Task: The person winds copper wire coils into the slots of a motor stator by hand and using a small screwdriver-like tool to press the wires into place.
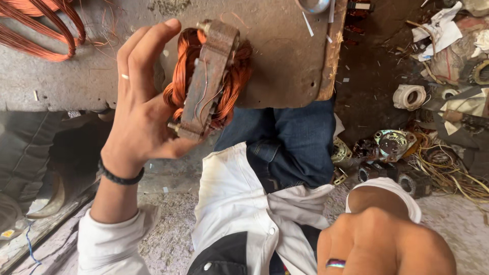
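Head view: your left hand point(140, 109) grips a motor stator point(209, 81), a rusty steel core with copper windings bulging on both sides, thumb under its lower end, fingers spread behind it. You hold it edge-on, above the worn tabletop point(285, 61). Your right hand point(379, 242) is low in frame, close to the lens, clenched in a fist; can't tell if anything is inside. A loose copper wire coil point(41, 25) lies at the tabletop's far left corner. Your jeans-clad knee point(295, 142) sits under the tabletop edge. On the floor to the right: a white ring part point(409, 97), motor parts point(392, 145), tangled yellow wire point(453, 173), paper scraps point(440, 30).
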{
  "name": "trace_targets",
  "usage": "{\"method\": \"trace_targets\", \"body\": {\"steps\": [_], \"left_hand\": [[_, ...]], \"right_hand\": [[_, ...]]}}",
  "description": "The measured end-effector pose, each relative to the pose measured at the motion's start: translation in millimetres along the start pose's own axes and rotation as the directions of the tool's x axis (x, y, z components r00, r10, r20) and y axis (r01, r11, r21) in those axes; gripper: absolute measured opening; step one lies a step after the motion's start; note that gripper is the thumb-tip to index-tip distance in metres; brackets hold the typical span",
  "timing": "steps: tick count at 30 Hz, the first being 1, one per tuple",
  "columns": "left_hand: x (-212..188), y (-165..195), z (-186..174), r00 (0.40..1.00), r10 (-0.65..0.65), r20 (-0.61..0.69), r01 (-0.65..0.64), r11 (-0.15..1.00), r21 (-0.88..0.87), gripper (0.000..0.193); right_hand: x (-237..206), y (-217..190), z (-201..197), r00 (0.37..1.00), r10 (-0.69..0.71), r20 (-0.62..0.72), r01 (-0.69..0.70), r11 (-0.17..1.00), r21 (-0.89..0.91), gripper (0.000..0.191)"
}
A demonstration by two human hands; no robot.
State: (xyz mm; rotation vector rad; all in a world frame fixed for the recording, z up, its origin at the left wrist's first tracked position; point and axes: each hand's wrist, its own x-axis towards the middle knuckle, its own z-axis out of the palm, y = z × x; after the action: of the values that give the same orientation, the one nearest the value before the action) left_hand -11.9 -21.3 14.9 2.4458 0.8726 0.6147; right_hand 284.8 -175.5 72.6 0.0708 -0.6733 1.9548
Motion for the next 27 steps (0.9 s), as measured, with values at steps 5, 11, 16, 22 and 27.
{"method": "trace_targets", "body": {"steps": [5,11,16,22,27], "left_hand": [[3.3,-3.8,5.1,0.998,0.010,-0.067,-0.011,1.000,-0.013,0.065],[-1.2,-9.9,10.9,0.991,0.052,-0.125,-0.053,0.999,-0.005,0.058],[0.7,-11.6,13.0,0.985,0.078,-0.156,-0.081,0.997,-0.008,0.060],[1.0,-8.9,12.3,0.989,0.037,-0.144,-0.040,0.999,-0.015,0.061],[1.9,-8.7,13.4,0.985,0.049,-0.164,-0.053,0.998,-0.022,0.058]], "right_hand": [[22.3,-3.3,-32.5,0.903,0.113,0.415,-0.140,0.989,0.036,0.046],[18.7,-2.6,-33.7,0.892,0.175,0.417,-0.193,0.981,0.002,0.047],[53.0,1.3,-49.7,0.995,-0.089,0.046,0.065,0.225,-0.972,0.012],[79.8,22.5,-85.2,0.969,-0.194,0.156,0.023,-0.552,-0.833,0.013],[82.7,28.2,-90.6,0.976,-0.134,0.172,0.047,-0.640,-0.767,0.014]]}}
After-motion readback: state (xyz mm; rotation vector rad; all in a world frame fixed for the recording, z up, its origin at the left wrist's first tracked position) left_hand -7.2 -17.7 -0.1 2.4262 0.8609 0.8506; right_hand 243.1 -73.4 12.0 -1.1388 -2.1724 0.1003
